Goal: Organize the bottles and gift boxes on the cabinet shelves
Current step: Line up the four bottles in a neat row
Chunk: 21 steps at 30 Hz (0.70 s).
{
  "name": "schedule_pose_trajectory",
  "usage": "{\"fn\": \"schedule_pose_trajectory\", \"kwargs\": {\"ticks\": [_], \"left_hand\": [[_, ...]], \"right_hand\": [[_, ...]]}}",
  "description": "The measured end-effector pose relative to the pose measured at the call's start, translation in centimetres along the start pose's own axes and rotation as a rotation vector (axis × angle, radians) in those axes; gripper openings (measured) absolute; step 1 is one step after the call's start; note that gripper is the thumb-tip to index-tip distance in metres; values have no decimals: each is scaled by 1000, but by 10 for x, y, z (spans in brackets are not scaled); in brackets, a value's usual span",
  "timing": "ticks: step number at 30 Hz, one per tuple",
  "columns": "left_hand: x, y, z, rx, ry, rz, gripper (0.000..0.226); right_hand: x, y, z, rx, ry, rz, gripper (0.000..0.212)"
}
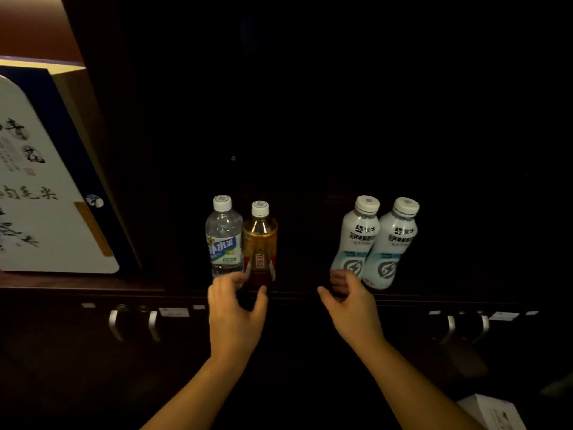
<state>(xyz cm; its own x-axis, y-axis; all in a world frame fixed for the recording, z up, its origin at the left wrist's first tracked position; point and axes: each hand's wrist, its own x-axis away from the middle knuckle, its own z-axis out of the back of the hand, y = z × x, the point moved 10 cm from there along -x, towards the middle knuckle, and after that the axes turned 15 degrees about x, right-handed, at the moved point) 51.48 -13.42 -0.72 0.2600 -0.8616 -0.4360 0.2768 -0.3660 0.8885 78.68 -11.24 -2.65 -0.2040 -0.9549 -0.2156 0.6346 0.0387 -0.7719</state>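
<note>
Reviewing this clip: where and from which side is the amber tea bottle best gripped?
Grip the amber tea bottle low on its body from the front, probably. It stands upright, the clear water bottle crowds its left side, and the left hand is already there.

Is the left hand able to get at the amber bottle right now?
Probably yes: the left hand is already at the foot of the amber bottle, fingers curved around its base, nothing between them; the clear bottle stands close beside it.
</note>
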Motion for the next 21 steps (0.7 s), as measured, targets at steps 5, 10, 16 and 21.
{"fn": "schedule_pose_trajectory", "kwargs": {"ticks": [5, 10, 16, 21], "left_hand": [[17, 9, -83, 1, -245, 31, 47], [16, 4, -145, -25, -344, 138, 80], [8, 13, -182, 21, -360, 149, 89], [4, 17, -196, 45, -355, 149, 75]], "right_hand": [[5, 35, 53, 33, 135, -74, 32], [-1, 61, 87, 45, 203, -136, 44], [-16, 73, 100, 108, 221, -133, 59], [-32, 73, 98, 112, 184, -123, 66]]}}
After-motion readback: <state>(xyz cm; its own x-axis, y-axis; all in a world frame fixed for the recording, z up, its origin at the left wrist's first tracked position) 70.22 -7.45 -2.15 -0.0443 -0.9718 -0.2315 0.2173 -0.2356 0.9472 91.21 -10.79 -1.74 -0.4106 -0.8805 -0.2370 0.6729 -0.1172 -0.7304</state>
